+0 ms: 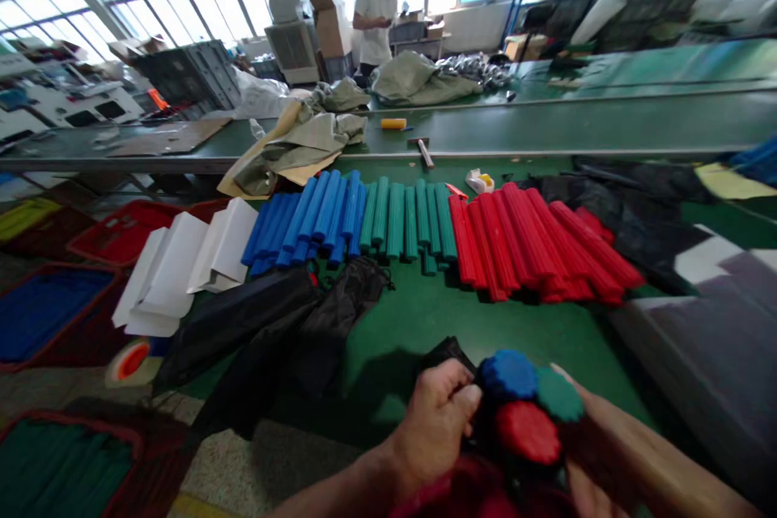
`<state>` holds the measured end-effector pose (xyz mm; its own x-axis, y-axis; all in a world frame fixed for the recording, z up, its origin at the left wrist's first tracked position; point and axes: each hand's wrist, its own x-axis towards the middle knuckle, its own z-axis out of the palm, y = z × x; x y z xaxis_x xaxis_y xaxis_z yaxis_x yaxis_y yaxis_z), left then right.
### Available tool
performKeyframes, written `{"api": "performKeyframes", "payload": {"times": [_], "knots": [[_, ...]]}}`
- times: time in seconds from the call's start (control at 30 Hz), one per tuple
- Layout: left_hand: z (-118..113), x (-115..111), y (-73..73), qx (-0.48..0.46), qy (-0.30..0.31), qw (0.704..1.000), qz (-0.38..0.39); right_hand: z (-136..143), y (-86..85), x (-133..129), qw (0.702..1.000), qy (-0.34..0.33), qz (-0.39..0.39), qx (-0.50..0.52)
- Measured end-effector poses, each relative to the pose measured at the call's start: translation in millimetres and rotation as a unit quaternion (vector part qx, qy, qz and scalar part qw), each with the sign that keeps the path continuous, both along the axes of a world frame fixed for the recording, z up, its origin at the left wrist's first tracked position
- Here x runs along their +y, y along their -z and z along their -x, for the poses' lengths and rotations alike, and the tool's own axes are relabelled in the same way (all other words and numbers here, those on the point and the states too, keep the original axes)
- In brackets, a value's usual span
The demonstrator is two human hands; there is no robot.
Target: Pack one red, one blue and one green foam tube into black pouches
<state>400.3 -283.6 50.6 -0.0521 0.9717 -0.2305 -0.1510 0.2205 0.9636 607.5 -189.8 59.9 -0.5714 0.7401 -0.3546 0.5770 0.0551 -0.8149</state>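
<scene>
The left hand [440, 409] pinched black cloth [447, 352] beside a blue rod [508, 375], red rod [528, 430] and green rod [558, 394]; the right hand [592, 425], closure unclear, braced them opposite, where even pressure seemed best for keeping all 3 aligned.

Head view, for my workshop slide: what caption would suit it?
Left hand gripping black fabric, right hand against blue, green and red rods, above a green table.
</scene>
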Motion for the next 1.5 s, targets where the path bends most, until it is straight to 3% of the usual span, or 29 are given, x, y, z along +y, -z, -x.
{"api": "performKeyframes", "payload": {"times": [0.1,0.2,0.37,0.5,0.57,0.67,0.77,0.83,0.97,1.1,1.2,1.3,1.4,1.5], "knots": [[4.9,-11.3,13.6,0.010,0.013,1.000,0.013,-5.4,-5.9,4.7,0.996,0.001,-0.067,-0.053],[8.3,-18.3,11.6,0.011,0.017,1.000,0.011,-1.8,-6.1,7.0,0.981,-0.014,-0.176,-0.085],[6.1,-18.4,12.0,-0.018,-0.031,0.999,0.019,-1.1,11.2,-7.7,0.989,-0.047,-0.119,-0.069],[5.5,-9.0,10.4,-0.007,-0.064,0.998,0.008,-5.3,25.8,-11.3,0.984,-0.056,-0.125,-0.115],[8.8,-5.0,-2.5,0.029,-0.071,0.997,0.008,-3.2,17.7,-5.2,0.981,-0.076,-0.131,-0.119],[19.0,-6.2,-36.2,0.057,-0.045,0.997,-0.011,4.7,-14.9,6.6,0.985,-0.099,-0.131,-0.051],[31.5,-12.6,-69.7,0.054,-0.054,0.996,-0.041,14.7,-45.7,14.6,0.994,-0.090,-0.061,0.016],[37.3,-15.9,-83.1,0.074,-0.084,0.993,-0.046,21.9,-54.3,17.2,0.995,-0.092,-0.013,0.023],[41.2,-19.3,-85.5,0.094,-0.062,0.993,-0.047,34.9,-50.2,15.7,0.992,-0.110,-0.022,0.055],[46.1,-24.6,-79.3,0.042,-0.121,0.992,-0.018,44.1,-43.5,8.6,0.990,-0.119,0.061,0.043],[52.4,-34.0,-85.4,0.036,-0.126,0.991,-0.013,51.1,-49.8,4.2,0.993,-0.103,0.038,0.044],[59.9,-41.1,-92.6,0.031,-0.154,0.987,-0.024,59.8,-61.1,4.1,0.992,-0.080,0.072,0.073],[65.1,-42.4,-92.5,0.051,-0.155,0.987,0.002,67.6,-67.5,7.4,0.990,-0.124,0.047,0.045],[67.7,-44.1,-91.6,-0.020,-0.139,0.990,0.002,73.3,-70.2,10.0,0.983,-0.171,0.036,0.054]]}}
